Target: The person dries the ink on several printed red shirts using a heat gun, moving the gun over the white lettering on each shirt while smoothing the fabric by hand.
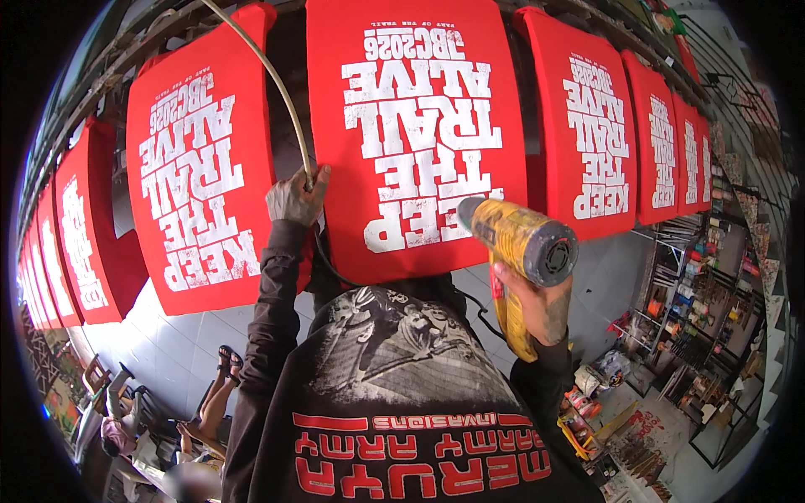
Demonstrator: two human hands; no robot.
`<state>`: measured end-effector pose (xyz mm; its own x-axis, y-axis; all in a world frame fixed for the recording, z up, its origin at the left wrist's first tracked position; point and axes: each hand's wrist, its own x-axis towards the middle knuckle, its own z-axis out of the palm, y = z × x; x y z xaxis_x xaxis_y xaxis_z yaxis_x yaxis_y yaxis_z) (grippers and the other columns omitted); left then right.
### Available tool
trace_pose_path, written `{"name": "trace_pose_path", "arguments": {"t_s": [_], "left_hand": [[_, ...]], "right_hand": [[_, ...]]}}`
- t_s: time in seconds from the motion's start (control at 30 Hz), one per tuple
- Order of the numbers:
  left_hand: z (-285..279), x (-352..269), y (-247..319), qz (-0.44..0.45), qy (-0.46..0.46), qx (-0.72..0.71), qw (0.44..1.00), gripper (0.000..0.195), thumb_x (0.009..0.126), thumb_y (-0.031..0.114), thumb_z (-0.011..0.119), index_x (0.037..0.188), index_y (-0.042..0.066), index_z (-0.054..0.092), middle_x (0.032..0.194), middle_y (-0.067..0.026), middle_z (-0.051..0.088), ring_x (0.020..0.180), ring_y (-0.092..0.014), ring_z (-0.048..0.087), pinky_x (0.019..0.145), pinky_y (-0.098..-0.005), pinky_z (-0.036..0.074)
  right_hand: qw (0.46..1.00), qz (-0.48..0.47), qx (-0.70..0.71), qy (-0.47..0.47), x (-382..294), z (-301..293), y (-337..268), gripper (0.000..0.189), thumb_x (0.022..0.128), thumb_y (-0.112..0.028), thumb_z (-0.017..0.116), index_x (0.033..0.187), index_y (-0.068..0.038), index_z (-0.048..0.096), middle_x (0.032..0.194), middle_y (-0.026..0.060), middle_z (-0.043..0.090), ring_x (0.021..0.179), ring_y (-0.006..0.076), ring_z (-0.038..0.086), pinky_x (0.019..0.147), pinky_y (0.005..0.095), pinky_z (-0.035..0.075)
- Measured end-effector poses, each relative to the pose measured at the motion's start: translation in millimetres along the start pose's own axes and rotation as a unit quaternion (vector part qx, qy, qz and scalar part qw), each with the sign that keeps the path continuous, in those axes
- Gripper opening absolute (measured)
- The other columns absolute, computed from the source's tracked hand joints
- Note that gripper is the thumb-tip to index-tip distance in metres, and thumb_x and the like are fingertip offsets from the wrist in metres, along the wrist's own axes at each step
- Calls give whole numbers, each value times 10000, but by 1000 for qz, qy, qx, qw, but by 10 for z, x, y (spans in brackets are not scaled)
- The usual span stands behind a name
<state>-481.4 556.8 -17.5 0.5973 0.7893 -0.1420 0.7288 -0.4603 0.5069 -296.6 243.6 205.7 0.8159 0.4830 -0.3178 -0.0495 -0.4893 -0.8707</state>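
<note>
My right hand (pixel 539 308) grips the handle of a yellow and black heat gun (pixel 516 232), its nozzle pointing left over the lower print. Beneath the nozzle a red T-shirt (pixel 327 138) lies stretched flat on a printing board, bearing large white lettering. At that shirt's left edge my left hand (pixel 295 196) is closed around a pale cable (pixel 286 94), with the thumb against the red fabric. A dark cord (pixel 330 264) runs below the left hand toward my body. Another red printed shirt (pixel 258 144) lies just left of this hand.
More red printed shirts (pixel 550 126) continue along the row on both sides, on a metal frame (pixel 135 47). People (pixel 122 427) sit at lower left. Shelving with ink containers (pixel 685 295) stands at right, above cluttered tools and bags (pixel 588 380) on the floor.
</note>
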Motion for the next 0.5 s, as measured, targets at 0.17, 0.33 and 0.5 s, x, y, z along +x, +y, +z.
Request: {"name": "trace_pose_path", "arguments": {"t_s": [0.17, 0.33, 0.5], "left_hand": [[8, -15, -5, 12, 25, -24, 999, 498, 1015, 594, 594, 900, 128, 727, 632, -124, 671, 619, -379, 701, 589, -500, 529], [53, -1, -35, 14, 23, -30, 999, 462, 1009, 574, 619, 925, 133, 725, 624, -119, 669, 613, -366, 704, 563, -490, 519], [84, 8, -108, 82, 59, -27, 995, 435, 1009, 552, 627, 946, 135, 732, 616, -111, 664, 607, -356, 701, 535, -491, 508]], "right_hand": [[999, 12, 29, -42, -7, -58, -16, 347, 861, -49, 873, 1138, 38, 683, 998, 78, 759, 861, 122, 704, 746, 312, 576], [999, 8, -14, 30, -108, 51, 4, 387, 872, -3, 843, 1213, 34, 665, 982, 71, 753, 803, 120, 691, 695, 306, 566], [998, 9, 52, 31, -202, 103, 49, 410, 883, -21, 840, 1247, 40, 660, 1060, 89, 755, 904, 153, 708, 800, 339, 577]]}}
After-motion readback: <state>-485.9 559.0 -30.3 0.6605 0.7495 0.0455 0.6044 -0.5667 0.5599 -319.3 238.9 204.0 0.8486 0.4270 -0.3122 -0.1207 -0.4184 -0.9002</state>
